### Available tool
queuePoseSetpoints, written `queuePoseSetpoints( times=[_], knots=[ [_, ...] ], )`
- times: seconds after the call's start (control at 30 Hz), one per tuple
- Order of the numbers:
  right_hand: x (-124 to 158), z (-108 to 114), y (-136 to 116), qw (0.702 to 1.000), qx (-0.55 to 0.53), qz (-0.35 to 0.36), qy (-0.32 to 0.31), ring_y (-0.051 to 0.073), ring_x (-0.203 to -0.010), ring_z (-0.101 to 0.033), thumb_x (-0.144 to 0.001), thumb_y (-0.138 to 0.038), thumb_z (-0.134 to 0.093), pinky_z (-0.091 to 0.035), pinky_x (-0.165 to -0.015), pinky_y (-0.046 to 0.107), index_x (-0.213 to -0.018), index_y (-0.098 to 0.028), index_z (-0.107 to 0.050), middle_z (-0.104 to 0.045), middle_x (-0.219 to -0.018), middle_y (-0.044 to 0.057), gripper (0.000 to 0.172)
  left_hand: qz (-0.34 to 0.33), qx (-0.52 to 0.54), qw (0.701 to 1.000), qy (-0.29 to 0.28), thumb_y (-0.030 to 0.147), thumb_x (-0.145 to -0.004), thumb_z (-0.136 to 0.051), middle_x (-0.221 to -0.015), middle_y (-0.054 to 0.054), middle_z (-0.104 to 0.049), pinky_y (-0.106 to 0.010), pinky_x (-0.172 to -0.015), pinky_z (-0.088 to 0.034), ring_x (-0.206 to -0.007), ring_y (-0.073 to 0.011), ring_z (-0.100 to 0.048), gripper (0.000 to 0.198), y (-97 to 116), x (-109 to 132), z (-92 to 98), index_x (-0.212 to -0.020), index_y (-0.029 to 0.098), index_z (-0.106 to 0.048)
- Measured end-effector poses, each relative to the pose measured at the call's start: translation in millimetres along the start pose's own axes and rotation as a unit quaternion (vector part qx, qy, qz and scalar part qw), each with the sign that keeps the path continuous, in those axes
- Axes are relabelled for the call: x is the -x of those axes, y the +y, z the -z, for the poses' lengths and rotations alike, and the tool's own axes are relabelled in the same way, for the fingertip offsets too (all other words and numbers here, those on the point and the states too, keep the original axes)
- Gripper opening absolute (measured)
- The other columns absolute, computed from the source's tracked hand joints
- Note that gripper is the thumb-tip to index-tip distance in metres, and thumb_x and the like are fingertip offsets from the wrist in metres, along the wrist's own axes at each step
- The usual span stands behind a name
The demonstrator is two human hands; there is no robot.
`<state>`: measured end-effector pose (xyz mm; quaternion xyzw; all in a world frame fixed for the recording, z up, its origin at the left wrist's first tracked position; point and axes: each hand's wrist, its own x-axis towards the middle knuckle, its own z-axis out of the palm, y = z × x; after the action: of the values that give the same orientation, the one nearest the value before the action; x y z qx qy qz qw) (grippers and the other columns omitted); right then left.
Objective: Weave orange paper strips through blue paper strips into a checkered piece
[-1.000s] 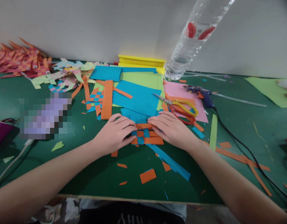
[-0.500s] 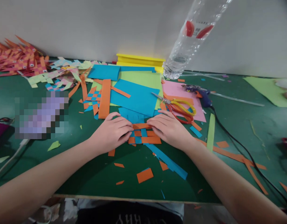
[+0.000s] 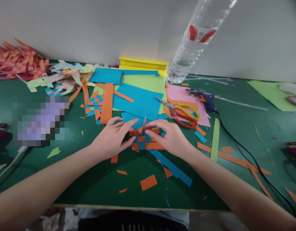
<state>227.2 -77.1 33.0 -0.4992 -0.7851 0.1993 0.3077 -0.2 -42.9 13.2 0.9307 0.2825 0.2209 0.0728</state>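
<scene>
An orange and blue woven paper piece (image 3: 141, 146) lies on the green table between my hands. My left hand (image 3: 115, 136) is at its left side, thumb and fingers apart, with the fingertips near an orange strip. From the right, my right hand (image 3: 168, 134) pinches the orange strip (image 3: 138, 131), whose end sticks up beside the fingertips. Beyond the weave lies a blue sheet (image 3: 138, 101), partly over a light green sheet (image 3: 148, 80).
Scissors (image 3: 184, 114) and a glue gun (image 3: 208, 100) lie to the right, a clear bottle (image 3: 191, 48) behind them. A blurred phone (image 3: 42, 122) is at the left. Paper scraps (image 3: 149, 182) dot the front, and woven orange pieces (image 3: 23, 61) are piled back left.
My left fingers have spread from the weave's edge. My right hand has closed in a pinch, and the orange strip that lay flat is now bent upward.
</scene>
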Motion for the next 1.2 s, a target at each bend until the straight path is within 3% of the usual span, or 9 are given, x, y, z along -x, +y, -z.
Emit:
queuePoseSetpoints(
  times=[0.1, 0.23, 0.3, 0.4, 0.6, 0.77, 0.97, 1.1, 1.2],
  knots=[
    [-7, 2, -6, 0.999, 0.006, 0.037, -0.025, 0.020, -0.097, -0.067, -0.090, -0.027, -0.058, -0.053, -0.085, 0.033, -0.101, -0.020, -0.068, -0.074, -0.103, 0.005, 0.016, 0.013, 0.011, 1.000, -0.010, 0.030, -0.097, -0.048, -0.099, -0.005, -0.075, -0.044, -0.096, -0.037, -0.097, -0.0235, -0.066, 0.052, 0, -1, 0.9, -0.142, 0.015, -0.029],
    [-15, -2, -3, 0.997, -0.006, 0.055, -0.053, 0.017, -0.092, -0.068, -0.090, -0.020, -0.056, -0.053, -0.080, 0.030, -0.099, -0.019, -0.067, -0.074, -0.100, 0.004, 0.014, 0.042, 0.023, 0.999, -0.013, 0.032, -0.098, -0.045, -0.097, -0.006, -0.075, -0.043, -0.095, -0.040, -0.097, -0.0235, -0.065, 0.050, 0, -2, 2.9, -0.143, 0.015, -0.030],
    [-16, -9, 3, 0.996, 0.004, 0.084, -0.042, 0.017, -0.089, -0.067, -0.090, -0.019, -0.056, -0.052, -0.082, 0.032, -0.095, -0.019, -0.066, -0.073, -0.094, 0.004, 0.011, 0.055, 0.040, 0.998, -0.014, 0.032, -0.098, -0.044, -0.097, -0.005, -0.075, -0.043, -0.095, -0.041, -0.098, -0.0233, -0.065, 0.054, -1, -2, 3.9, -0.146, 0.017, -0.025],
    [-13, -20, 12, 0.988, 0.019, 0.155, -0.013, 0.017, -0.089, -0.067, -0.090, -0.015, -0.055, -0.046, -0.097, 0.040, -0.092, -0.019, -0.064, -0.073, -0.092, 0.003, 0.010, 0.054, 0.067, 0.996, -0.023, 0.031, -0.098, -0.045, -0.099, -0.003, -0.075, -0.043, -0.099, -0.039, -0.100, -0.0212, -0.065, 0.057, -3, -1, 4.6, -0.148, 0.019, -0.020],
    [-7, -30, 22, 0.977, 0.022, 0.210, 0.031, 0.017, -0.090, -0.066, -0.092, -0.015, -0.052, -0.051, -0.093, 0.041, -0.096, -0.020, -0.062, -0.073, -0.093, 0.005, 0.012, -0.001, 0.023, 1.000, -0.005, 0.026, -0.098, -0.046, -0.099, -0.006, -0.072, -0.046, -0.102, -0.038, -0.091, -0.0192, -0.067, 0.027, -7, 0, 2.9, -0.122, 0.019, -0.054],
    [-6, -28, 21, 0.982, 0.022, 0.182, 0.037, 0.018, -0.095, -0.066, -0.091, -0.014, -0.052, -0.056, -0.085, 0.034, -0.096, -0.019, -0.060, -0.072, -0.094, 0.006, 0.011, -0.008, 0.021, 1.000, 0.002, 0.025, -0.097, -0.049, -0.095, -0.005, -0.073, -0.048, -0.106, -0.035, -0.090, -0.0185, -0.068, 0.018, -6, 0, 3.4, -0.111, 0.019, -0.059],
    [-9, -22, 22, 0.983, 0.071, 0.157, 0.063, 0.018, -0.097, -0.066, -0.092, -0.013, -0.046, -0.044, -0.105, 0.044, -0.099, -0.020, -0.060, -0.072, -0.100, 0.006, 0.018, -0.012, 0.034, 0.999, 0.003, 0.024, -0.096, -0.052, -0.090, -0.003, -0.074, -0.050, -0.110, -0.032, -0.089, -0.0182, -0.069, 0.014, -7, -1, 4.3, -0.092, 0.019, -0.064],
    [-10, -20, 23, 0.986, 0.131, 0.107, 0.007, 0.023, -0.121, -0.057, -0.094, -0.019, -0.046, -0.033, -0.113, 0.051, -0.114, -0.019, -0.058, -0.067, -0.121, 0.008, 0.023, -0.004, 0.042, 0.999, 0.007, 0.029, -0.093, -0.057, -0.089, -0.003, -0.074, -0.050, -0.112, -0.031, -0.088, -0.0181, -0.070, 0.014, -5, -2, 5.9, -0.093, 0.018, -0.066],
    [-10, -22, 20, 0.984, 0.152, 0.088, -0.021, 0.024, -0.128, -0.052, -0.095, -0.025, -0.048, -0.030, -0.115, 0.053, -0.123, -0.017, -0.055, -0.062, -0.131, 0.010, 0.030, -0.003, 0.043, 0.999, 0.004, 0.029, -0.094, -0.053, -0.088, -0.004, -0.074, -0.051, -0.113, -0.029, -0.085, -0.0176, -0.070, 0.017, -3, -3, 8.0, -0.091, 0.017, -0.066]
  ],
)
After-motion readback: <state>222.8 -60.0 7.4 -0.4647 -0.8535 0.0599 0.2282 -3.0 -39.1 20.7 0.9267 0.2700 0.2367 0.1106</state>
